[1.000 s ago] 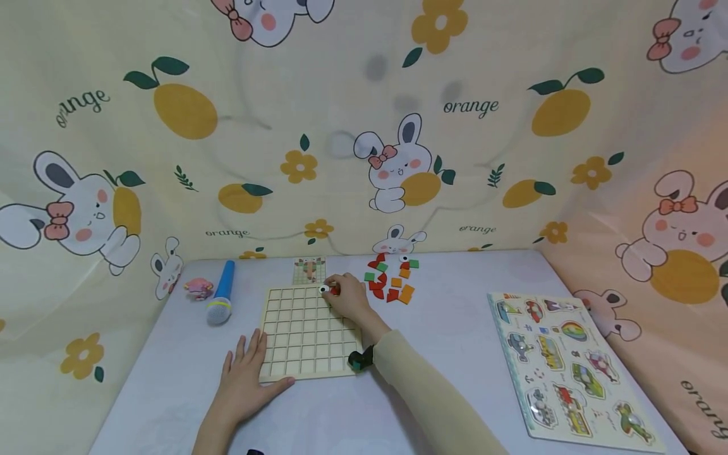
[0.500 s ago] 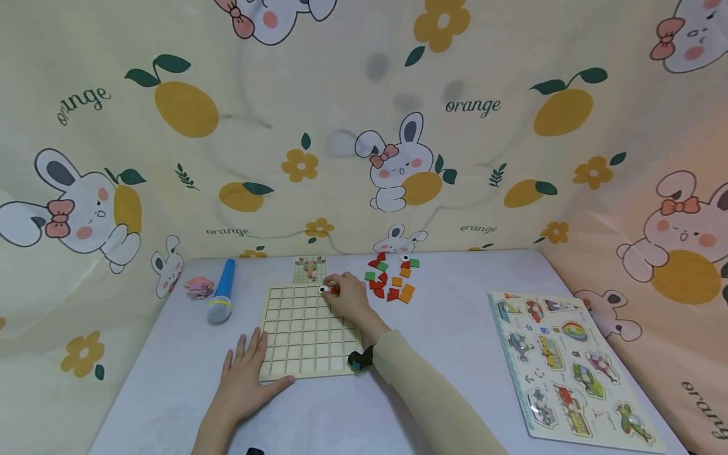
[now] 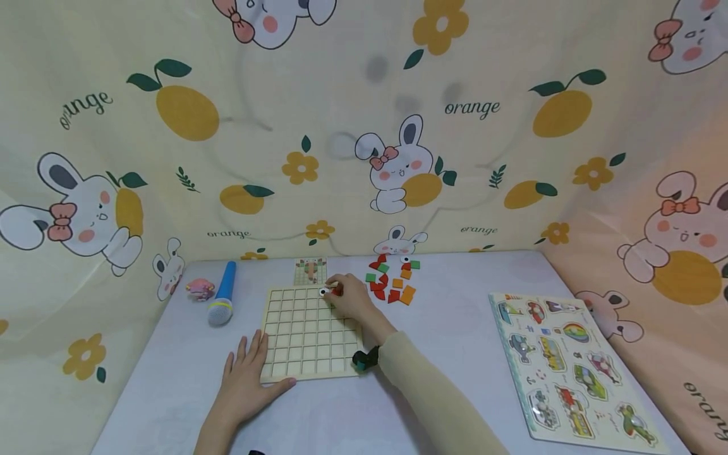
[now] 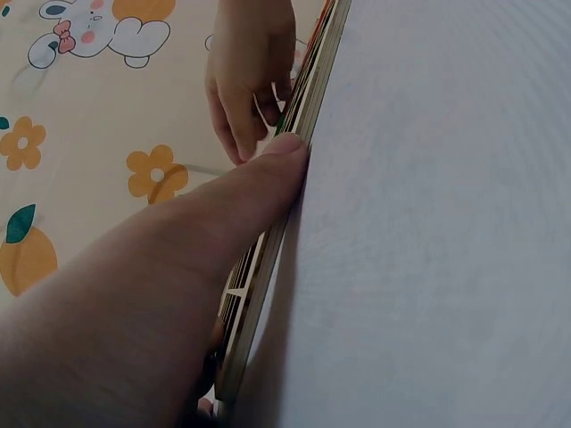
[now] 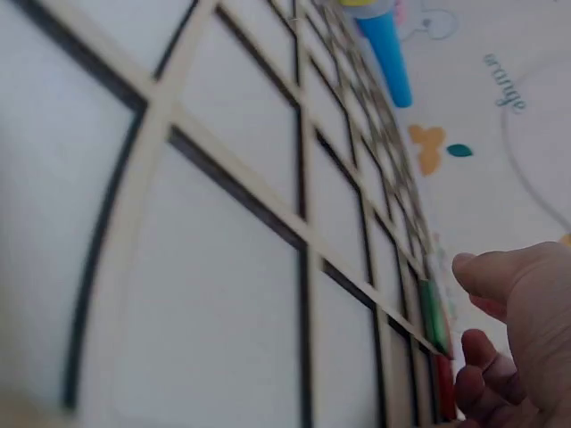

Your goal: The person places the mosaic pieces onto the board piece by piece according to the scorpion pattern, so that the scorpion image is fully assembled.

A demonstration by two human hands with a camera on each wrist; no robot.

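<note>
The person's right hand point(image 3: 349, 298) reaches over the far edge of the grid board point(image 3: 309, 335), thumb and fingers angled down toward its top row. A round white piece with a black dot point(image 3: 323, 292) lies right at the fingertips, on their left, and a red piece point(image 3: 338, 289) shows between thumb and forefinger. Whether the fingers pinch a piece or only touch it cannot be told; the right wrist view has the thumb just beside a green edge point(image 5: 434, 315) at the board's rim, the other fingers curling in below it. The left hand point(image 3: 246, 378) lies with its fingers spread along the board's left side, the thumb resting on the near edge.

Just beyond the board, near the right fingers, sits a small patterned card point(image 3: 309, 272). To the right of that hand, well apart from the fingertips, red, green and orange pieces point(image 3: 407, 295) lie loosely scattered on the tabletop point(image 3: 455, 354). A blue toy microphone point(image 3: 225, 284) and a pink toy point(image 3: 200, 289) stand left of the board. Farthest out, on the right, is a picture puzzle point(image 3: 569, 370); a printed cloth point(image 3: 483, 158) hangs behind everything.
</note>
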